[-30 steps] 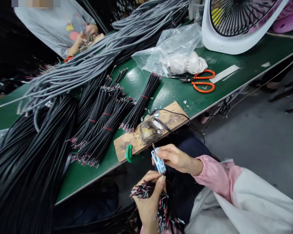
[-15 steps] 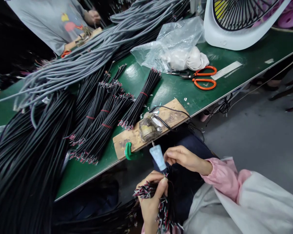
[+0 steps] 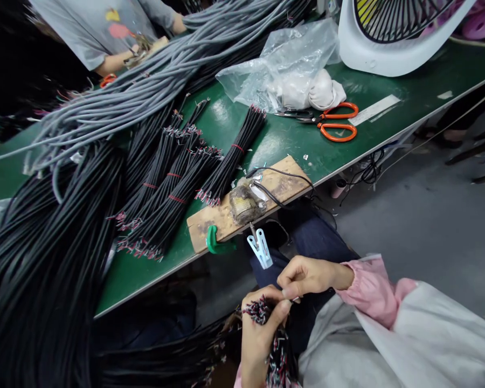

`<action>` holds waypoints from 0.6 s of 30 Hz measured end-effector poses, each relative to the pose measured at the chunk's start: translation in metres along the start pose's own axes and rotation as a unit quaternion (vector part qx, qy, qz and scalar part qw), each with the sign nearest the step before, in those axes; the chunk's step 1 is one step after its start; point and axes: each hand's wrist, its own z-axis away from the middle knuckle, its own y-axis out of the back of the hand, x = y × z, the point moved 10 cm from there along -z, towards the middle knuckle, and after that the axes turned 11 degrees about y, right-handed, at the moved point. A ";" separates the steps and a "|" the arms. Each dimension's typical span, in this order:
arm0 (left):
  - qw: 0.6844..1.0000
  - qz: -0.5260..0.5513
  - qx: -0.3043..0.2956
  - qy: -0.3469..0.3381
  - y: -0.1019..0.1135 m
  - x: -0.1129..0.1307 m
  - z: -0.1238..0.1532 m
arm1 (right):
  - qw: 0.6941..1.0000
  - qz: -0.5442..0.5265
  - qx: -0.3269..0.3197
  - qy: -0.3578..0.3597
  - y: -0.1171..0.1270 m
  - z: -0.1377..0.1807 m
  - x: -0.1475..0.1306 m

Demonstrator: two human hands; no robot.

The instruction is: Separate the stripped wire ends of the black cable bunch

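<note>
fingers (image 3: pixel 282 309) of left hand (image 3: pixel 261 337) and right hand (image 3: pixel 307 275) pinch wire ends (image 3: pixel 256 311).

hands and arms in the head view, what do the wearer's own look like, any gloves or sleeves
Both hands are bare, with no gloves on the right hand or left hand. The right arm wears a pink sleeve with a gathered cuff, emerging from a loose white garment.

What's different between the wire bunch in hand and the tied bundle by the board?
The wire bunch sits in the left hand below the green table, ends splayed; the tied bundle lies flat on it. The tied bundle has a red band; the wire bunch shows none. Both: black cables, coloured tips.
</note>
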 end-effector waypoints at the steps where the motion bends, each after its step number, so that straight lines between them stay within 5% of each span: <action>1: 1.000 0.020 -0.011 0.002 -0.002 -0.002 0.000 | 1.000 -0.002 0.009 0.006 0.001 0.000 0.000; 6: 0.989 0.143 -0.030 0.020 -0.005 -0.012 -0.003 | 0.993 0.020 0.105 0.050 0.010 0.000 -0.008; 10: 0.985 0.170 0.013 0.032 -0.001 -0.019 -0.003 | 0.939 0.223 0.217 0.145 0.022 0.010 -0.040; 14: 0.987 0.148 0.044 0.034 0.001 -0.017 -0.002 | 0.886 0.326 0.237 0.230 0.015 0.020 -0.063; 18: 0.989 0.142 0.041 0.022 0.000 -0.013 -0.003 | 0.897 0.291 0.236 0.233 0.018 0.020 -0.060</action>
